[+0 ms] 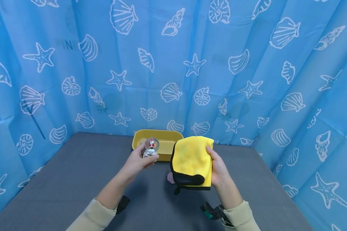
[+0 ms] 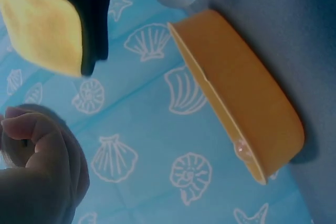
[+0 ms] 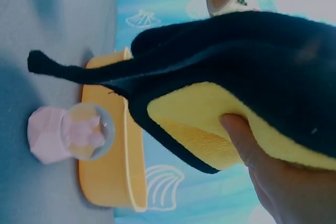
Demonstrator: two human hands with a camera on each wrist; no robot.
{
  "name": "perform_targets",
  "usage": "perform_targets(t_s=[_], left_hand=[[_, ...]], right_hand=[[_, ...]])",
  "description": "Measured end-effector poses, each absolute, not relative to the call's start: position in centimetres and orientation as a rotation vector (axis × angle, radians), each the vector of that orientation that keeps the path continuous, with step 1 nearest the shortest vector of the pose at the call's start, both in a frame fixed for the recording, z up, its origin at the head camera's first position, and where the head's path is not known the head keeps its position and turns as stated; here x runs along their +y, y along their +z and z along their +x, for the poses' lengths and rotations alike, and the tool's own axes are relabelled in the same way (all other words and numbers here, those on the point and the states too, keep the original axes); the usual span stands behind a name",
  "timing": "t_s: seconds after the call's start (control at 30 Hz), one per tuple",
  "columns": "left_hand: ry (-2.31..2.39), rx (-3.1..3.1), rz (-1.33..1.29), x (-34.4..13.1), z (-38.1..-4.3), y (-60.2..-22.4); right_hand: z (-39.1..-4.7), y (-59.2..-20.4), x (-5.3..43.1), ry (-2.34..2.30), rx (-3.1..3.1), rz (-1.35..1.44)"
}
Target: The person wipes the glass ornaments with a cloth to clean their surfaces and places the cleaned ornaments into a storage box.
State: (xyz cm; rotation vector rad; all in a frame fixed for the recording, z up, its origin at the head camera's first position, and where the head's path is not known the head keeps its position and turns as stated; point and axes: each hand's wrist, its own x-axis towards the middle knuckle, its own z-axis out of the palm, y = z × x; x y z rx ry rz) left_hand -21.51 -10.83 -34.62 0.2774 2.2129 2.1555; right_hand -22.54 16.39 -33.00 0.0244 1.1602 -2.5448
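In the head view my left hand (image 1: 137,163) grips a small snow globe (image 1: 151,147) with a red-and-white Santa figure inside and a white base. To its right, my right hand (image 1: 218,165) holds a folded yellow cloth (image 1: 192,157) with black edging, thumb on the front. The cloth hangs above the table, apart from the globe. A second snow globe, with a pink base (image 3: 48,134) and pink figure, stands on the table in the right wrist view. From the head, the cloth mostly covers it. In the left wrist view my fingers hide much of the Santa globe.
A yellow bin (image 1: 170,157) stands at the back of the grey table (image 1: 75,179). Something clear and round (image 2: 243,149) shows at its rim, inside. A blue curtain (image 1: 173,64) with white shells and starfish hangs behind and at both sides.
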Motion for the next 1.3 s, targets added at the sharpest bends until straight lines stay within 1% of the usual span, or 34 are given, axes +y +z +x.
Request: perform_targets(t_s=[0.27,0.5,0.63,0.77,1.03,1.17,1.3], left_hand=[[2.244,2.110,0.369,-10.0,-21.2,-35.0],[2.282,1.999,0.373,-9.7,-21.0,-34.8],[2.262,2.013,0.384,-9.6,-20.9,-34.7],[2.207,2.033,0.456,-9.3,-20.9,-34.7],[2.094,2.119,0.550,-8.8,-20.8,-34.8],[2.022,2.181,0.556,-8.5,-20.6,-34.7],[1.988,2.193,0.618,-8.2,-20.5,-34.7]], right_hand=[[-22.7,-32.1,14.1,-2.511,1.243,-0.036],[-22.8,-31.8,12.8,-2.502,1.292,-0.119],[-22.9,-31.8,12.2,-2.497,1.341,-0.202],[-22.9,-31.7,11.7,-2.467,1.373,-0.308],[-23.2,-32.1,11.7,-2.242,1.559,-0.621],[-23.7,-32.4,11.8,-2.097,1.683,-0.680],[-23.9,-32.7,11.5,-2.034,1.773,-0.704]])
